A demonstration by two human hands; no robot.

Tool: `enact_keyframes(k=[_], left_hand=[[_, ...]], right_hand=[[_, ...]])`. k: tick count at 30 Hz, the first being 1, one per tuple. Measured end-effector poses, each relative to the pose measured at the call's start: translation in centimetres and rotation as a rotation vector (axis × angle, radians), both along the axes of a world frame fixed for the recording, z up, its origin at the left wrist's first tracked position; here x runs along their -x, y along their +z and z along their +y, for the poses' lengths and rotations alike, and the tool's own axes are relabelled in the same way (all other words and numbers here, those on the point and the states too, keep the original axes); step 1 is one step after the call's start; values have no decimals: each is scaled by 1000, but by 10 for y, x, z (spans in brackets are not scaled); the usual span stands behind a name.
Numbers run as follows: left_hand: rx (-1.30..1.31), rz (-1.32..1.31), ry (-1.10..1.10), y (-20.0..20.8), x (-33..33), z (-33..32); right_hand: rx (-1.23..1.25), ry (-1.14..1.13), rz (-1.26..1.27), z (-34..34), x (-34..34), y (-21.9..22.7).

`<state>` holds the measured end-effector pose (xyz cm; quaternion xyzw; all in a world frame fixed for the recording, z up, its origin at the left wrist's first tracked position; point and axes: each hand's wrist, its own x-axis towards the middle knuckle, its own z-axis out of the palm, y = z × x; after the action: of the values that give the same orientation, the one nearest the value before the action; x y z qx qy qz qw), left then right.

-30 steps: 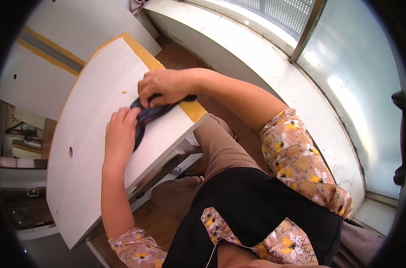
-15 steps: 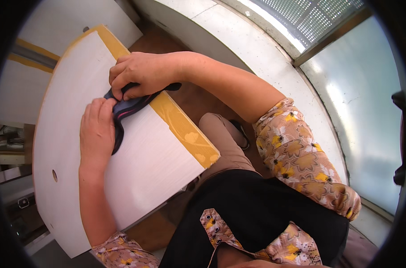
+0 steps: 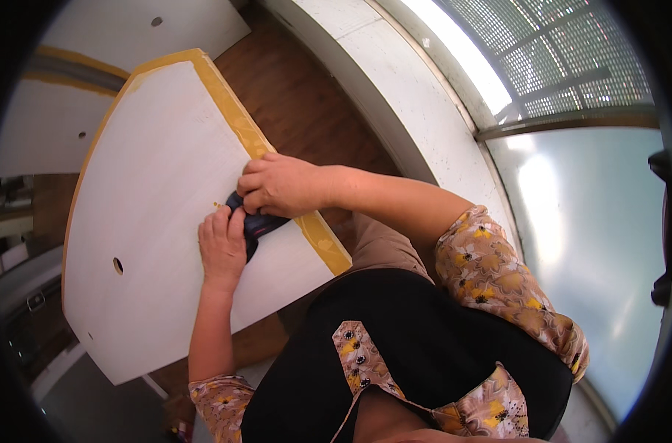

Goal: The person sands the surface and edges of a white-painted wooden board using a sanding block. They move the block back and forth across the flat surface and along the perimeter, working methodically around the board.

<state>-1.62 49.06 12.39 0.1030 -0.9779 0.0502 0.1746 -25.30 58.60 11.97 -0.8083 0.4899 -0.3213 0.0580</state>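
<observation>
A dark navy piece of cloth [image 3: 266,224] with a thin reddish line lies bunched on the white tabletop [image 3: 155,184], close to its right-hand edge. My left hand [image 3: 224,247] is closed on the cloth's left end, fingertips pinching it from the near side. From the right, my right hand [image 3: 284,183] reaches over with bent fingers and grips the cloth's upper part. The two hands' fingertips almost meet. Much of the cloth is hidden under my fingers, so its full shape cannot be made out. Small yellow specks [image 3: 217,204] show just beyond my left fingertips.
Yellow tape [image 3: 229,107] runs along the table's right edge. A small hole [image 3: 118,266] pierces the tabletop at left. Other white tables [image 3: 122,26] stand beyond. A white ledge [image 3: 395,66] and window [image 3: 572,192] are at right, with brown floor [image 3: 306,96] between.
Both hands and the cloth have shifted right and nearer to me. The cloth is more bunched now, and its tail past the table edge no longer shows. The whole view has shifted too.
</observation>
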Motion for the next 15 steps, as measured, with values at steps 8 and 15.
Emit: enact_keyframes(k=[8,15], left_hand=[[-38,-16,335,35,43,31],[-99,-12,571,32,70,28]], right_hand=[[26,174,-58,-40,59,34],[-89,337,-8,-107,74,32]])
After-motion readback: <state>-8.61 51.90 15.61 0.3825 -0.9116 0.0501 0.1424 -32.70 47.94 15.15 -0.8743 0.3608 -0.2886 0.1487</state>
